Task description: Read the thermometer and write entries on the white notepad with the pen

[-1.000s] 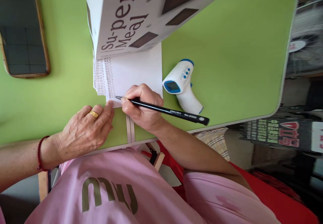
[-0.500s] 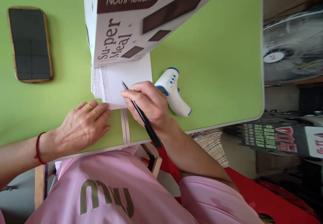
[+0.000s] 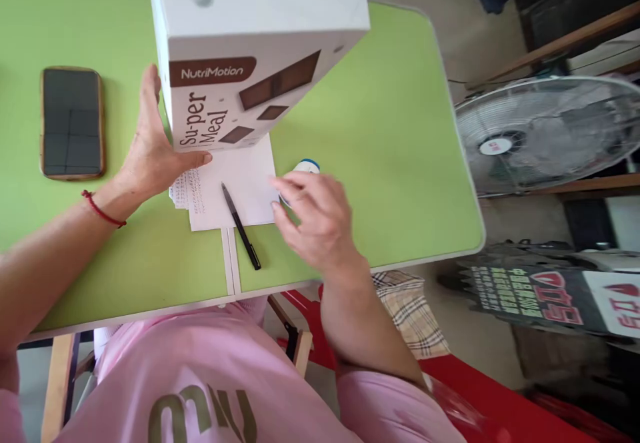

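White box (image 3: 240, 56): our left hand (image 3: 150, 143) cups its side, thumb underneath; our right hand (image 3: 315, 216) hovers open and empty nearby. Tipped carelessly, it could drag the papers (image 3: 235, 186) beneath, rolling the pen (image 3: 241, 226).

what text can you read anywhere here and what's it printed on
"NutriMotion": brown band on the white box, which the left hand touches.
"Su-per Meal": same box, lower on that side.
Rows of small print on the paper sheets: too small to read.
Letters on the pink shirt: cut off, unclear.
Signboard on the floor: red and green characters, blurred.
Fan hub label: unreadable.
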{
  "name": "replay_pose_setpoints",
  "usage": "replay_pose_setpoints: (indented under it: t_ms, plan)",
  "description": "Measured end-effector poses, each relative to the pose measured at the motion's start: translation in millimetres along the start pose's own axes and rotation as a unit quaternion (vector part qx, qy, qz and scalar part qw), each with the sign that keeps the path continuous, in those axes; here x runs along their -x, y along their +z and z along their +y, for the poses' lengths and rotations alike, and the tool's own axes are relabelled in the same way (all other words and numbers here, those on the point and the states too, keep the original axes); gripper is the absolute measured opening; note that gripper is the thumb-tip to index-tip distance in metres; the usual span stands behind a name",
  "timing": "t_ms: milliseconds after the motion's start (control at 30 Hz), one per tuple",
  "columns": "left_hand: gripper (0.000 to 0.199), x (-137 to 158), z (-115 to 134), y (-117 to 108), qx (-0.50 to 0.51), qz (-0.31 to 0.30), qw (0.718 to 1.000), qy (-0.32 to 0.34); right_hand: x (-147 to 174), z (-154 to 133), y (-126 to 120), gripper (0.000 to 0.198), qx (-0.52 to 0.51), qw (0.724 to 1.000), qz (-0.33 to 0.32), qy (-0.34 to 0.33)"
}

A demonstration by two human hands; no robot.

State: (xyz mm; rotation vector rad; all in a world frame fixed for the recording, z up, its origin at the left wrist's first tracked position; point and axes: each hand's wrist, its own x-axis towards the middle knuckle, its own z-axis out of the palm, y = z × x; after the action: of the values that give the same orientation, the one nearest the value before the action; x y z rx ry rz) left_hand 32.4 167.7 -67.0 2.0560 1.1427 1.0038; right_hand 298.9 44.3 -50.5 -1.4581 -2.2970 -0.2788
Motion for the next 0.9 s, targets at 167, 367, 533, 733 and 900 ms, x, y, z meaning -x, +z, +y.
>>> replay_pose_setpoints:
  t_ms: [167, 367, 533, 733, 900]
  plan:
    - [0.083, -7.5, 4.0, 4.6, 0.029, 0.052, 0.998, -0.026, 35.8, 53.9, 0.4, 0.079, 0.006, 0.973, -0.095, 0.212]
    - [0.069, -7.3, 14.0, 1.0, 0.105, 0.072, 0.992, 0.002, 35.9, 48.6, 7.7, 0.045, -0.186, 0.944, -0.008, 0.273]
    - [0.055, -1.2, 19.6, 0.4, 0.074, 0.037, 0.997, -0.007, -3.4, -0.5, -9.2, 0.038, -0.557, 0.789, 0.069, 0.251]
    - [0.059, 0.5, 17.1, 0.2, 0.027, 0.046, 0.999, -0.012, -38.8, -29.0, -0.6, 0.038, -0.652, 0.711, -0.041, 0.262]
    - [0.06, 1.3, 15.2, -2.8, 0.006, 0.024, 0.999, -0.021, -37.9, -37.9, 21.8, 0.04, -0.63, 0.717, -0.007, 0.298]
